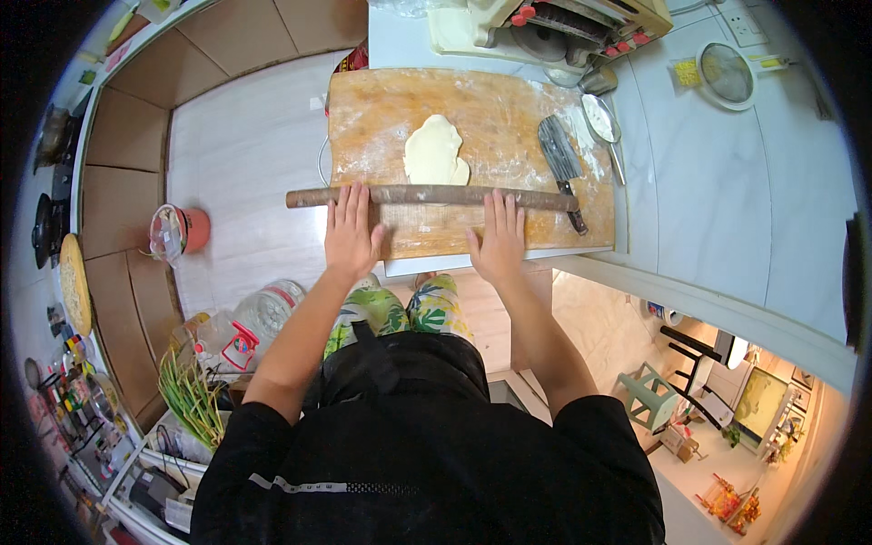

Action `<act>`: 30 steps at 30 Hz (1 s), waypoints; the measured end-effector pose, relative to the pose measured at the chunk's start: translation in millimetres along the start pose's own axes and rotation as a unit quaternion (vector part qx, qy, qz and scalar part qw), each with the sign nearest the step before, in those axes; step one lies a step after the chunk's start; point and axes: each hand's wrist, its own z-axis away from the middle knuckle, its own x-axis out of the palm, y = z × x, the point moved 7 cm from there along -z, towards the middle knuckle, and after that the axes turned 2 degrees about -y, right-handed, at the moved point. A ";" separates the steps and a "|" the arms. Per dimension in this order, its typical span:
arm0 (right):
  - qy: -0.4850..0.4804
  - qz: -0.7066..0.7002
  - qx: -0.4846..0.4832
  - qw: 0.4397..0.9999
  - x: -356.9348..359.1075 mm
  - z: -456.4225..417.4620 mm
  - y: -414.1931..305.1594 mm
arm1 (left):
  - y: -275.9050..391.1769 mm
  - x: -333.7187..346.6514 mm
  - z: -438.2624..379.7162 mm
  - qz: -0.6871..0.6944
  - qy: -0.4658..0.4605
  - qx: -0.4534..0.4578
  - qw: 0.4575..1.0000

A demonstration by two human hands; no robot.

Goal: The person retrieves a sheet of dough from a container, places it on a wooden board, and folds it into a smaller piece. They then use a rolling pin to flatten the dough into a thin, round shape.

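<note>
A long wooden rolling pin (429,195) lies crosswise over the near end of a flat, uneven piece of pale dough (436,151). Near the pin's left end, my left hand (351,235) rests on it with straight fingers. Farther right, my right hand (499,235) lies on the pin the same way, fingers extended and palm down. Beneath is a floury wooden board (375,102). A cleaver (560,151) with a dark handle lies on the board's right side; the pin's right end passes over the handle.
A strainer or ladle with flour (599,119) sits at the board's right edge beside the tiled wall. Behind the board stands a pasta machine (552,30). On the floor at left are a red bucket (197,228), large plastic bottles (266,310) and green onions (187,402).
</note>
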 end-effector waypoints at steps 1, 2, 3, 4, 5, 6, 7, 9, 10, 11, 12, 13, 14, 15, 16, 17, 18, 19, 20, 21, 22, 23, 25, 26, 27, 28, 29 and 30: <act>-0.007 0.002 0.000 1.000 1.1 9.8 0.6 | 2.9 -1.1 10.4 0.014 0.008 0.005 1.000; -0.007 0.001 -0.009 1.000 2.2 15.3 1.4 | 5.6 -1.7 17.7 0.029 0.017 0.010 0.999; -0.004 0.003 -0.011 1.000 2.0 15.1 0.5 | 7.3 -1.6 22.1 0.043 0.022 0.013 0.999; -0.001 0.005 -0.014 1.000 1.9 12.3 0.3 | 6.7 -1.2 18.7 0.039 0.023 0.013 0.999; 0.001 0.008 -0.017 1.000 1.8 7.3 1.6 | 4.9 0.4 10.3 0.029 0.018 0.005 0.999; -0.003 0.010 -0.018 1.000 4.0 -2.2 2.9 | 2.0 -2.9 -1.0 0.017 0.012 -0.004 1.000; -0.006 0.013 -0.018 1.000 4.5 -18.3 6.6 | -0.2 -3.6 -15.9 0.006 0.005 -0.013 1.000; -0.005 0.018 -0.019 1.000 9.2 -51.8 16.1 | -6.7 -2.2 -47.3 -0.019 0.014 -0.019 1.000; 0.001 0.020 -0.019 1.000 13.0 -70.1 20.9 | -9.4 -2.7 -65.2 -0.034 0.013 -0.027 0.999; 0.007 0.023 -0.019 1.000 15.8 -88.9 27.3 | -11.9 -3.6 -83.4 -0.049 0.013 -0.036 0.998; 0.009 0.021 -0.024 0.999 18.6 -107.4 31.7 | -11.5 -12.6 -101.3 -0.056 0.009 -0.031 0.998; 0.011 0.019 -0.030 0.999 18.2 -125.8 33.9 | -14.5 -18.8 -117.9 -0.066 0.019 -0.031 0.997; 0.013 0.016 -0.035 0.999 17.9 -144.6 36.4 | -17.8 -22.5 -135.2 -0.075 0.030 -0.030 0.996; 0.014 0.010 -0.035 0.999 19.7 -161.4 38.8 | -20.2 -25.4 -150.1 -0.083 0.038 -0.029 0.995; 0.018 0.008 -0.035 0.999 19.7 -181.6 42.6 | -22.2 -27.0 -167.7 -0.086 0.043 -0.035 0.995; 0.022 0.006 -0.034 0.999 19.7 -200.4 46.1 | -26.0 -27.5 -184.0 -0.083 0.058 -0.026 0.994; 0.030 0.009 -0.030 0.999 18.3 -220.3 48.9 | -33.2 -28.8 -201.1 -0.082 0.076 -0.016 0.994; 0.034 0.014 -0.023 0.999 18.0 -234.6 51.4 | -32.7 -33.2 -215.0 -0.079 0.090 -0.007 0.993; 0.037 0.018 -0.017 0.999 18.5 -247.6 54.0 | -33.8 -39.3 -228.7 -0.051 0.116 -0.001 0.992; 0.055 0.016 -0.008 0.998 18.3 -260.7 57.1 | -38.9 -39.8 -242.6 -0.053 0.133 -0.007 0.990; 0.073 0.015 0.000 0.997 18.1 -272.7 59.8 | -47.8 -39.5 -256.8 -0.055 0.150 -0.014 0.987; 0.090 0.014 0.009 0.996 18.0 -283.1 62.1 | -56.0 -38.7 -269.5 -0.056 0.167 -0.020 0.984; 0.113 0.010 0.031 0.993 19.0 -306.2 69.1 | -63.3 -40.1 -295.7 -0.080 0.199 -0.032 0.976; 0.125 0.008 0.042 0.991 18.8 -315.4 71.9 | -65.4 -40.7 -305.2 -0.083 0.209 -0.032 0.974; 0.133 0.013 0.041 0.990 18.7 -325.9 73.4 | -68.6 -40.7 -315.1 -0.086 0.222 -0.032 0.971; 0.140 0.018 0.041 0.989 18.5 -334.5 74.0 | -70.3 -41.6 -323.0 -0.089 0.241 -0.020 0.966; 0.148 0.022 0.040 0.988 18.0 -341.0 73.7 | -72.8 -38.8 -330.5 -0.097 0.228 -0.012 0.969; 0.146 0.023 0.038 0.988 20.5 -342.8 74.1 | -73.8 -34.1 -332.8 -0.103 0.210 -0.006 0.972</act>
